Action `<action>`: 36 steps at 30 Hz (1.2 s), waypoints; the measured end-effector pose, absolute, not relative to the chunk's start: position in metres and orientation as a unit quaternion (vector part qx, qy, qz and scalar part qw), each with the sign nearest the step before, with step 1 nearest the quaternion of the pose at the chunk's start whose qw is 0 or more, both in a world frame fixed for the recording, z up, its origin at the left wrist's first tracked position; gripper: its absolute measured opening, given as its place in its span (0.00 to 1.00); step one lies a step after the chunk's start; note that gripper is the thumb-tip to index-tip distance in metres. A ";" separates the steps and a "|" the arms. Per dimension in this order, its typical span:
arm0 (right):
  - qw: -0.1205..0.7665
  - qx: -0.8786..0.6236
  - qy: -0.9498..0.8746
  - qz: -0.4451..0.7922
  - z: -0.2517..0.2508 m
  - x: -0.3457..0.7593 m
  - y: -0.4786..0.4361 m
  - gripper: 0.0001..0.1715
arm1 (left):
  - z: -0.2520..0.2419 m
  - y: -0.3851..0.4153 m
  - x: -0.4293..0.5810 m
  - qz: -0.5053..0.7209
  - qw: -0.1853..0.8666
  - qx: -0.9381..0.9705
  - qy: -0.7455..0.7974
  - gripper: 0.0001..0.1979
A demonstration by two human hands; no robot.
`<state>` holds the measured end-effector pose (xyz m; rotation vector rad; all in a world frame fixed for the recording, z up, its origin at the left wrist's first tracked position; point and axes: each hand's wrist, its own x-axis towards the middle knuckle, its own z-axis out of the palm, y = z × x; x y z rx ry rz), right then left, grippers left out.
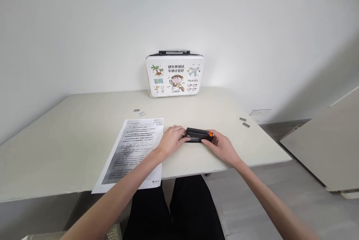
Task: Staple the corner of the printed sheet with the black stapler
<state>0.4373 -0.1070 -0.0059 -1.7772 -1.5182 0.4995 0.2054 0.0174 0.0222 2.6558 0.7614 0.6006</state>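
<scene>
A black stapler [198,134] with an orange part at its right end lies on the pale table. My left hand [173,140] is closed on the stapler's left end, thumb in front and fingers behind. At the orange end, my right hand [221,146] grips it between thumb and index finger. A printed sheet of paper [134,154] lies just left, under my left forearm, its lower edge hanging slightly past the table's front edge.
Staple strips [142,113] lie behind the paper, and more staple strips [244,122] lie near the table's right edge. A white cartoon-printed case [175,77] with a black handle stands upright against the wall. A pale cabinet [325,146] stands on the right.
</scene>
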 end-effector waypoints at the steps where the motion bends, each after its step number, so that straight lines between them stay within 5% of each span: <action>1: 0.367 -0.692 -0.590 0.197 -0.006 0.437 -0.107 0.29 | 0.022 0.018 0.207 0.210 0.151 0.929 0.266 0.14; 16: 0.344 -0.704 -0.593 0.187 -0.010 0.435 -0.109 0.30 | 0.028 0.029 0.139 0.214 0.102 0.923 0.303 0.14; 26: 0.348 -0.703 -0.589 0.196 -0.006 0.431 -0.110 0.30 | 0.048 0.139 0.070 0.206 -0.010 0.783 0.586 0.20; 36: 0.355 -0.709 -0.577 0.195 -0.008 0.429 -0.107 0.30 | 0.028 0.190 0.059 0.166 -0.005 0.778 0.606 0.16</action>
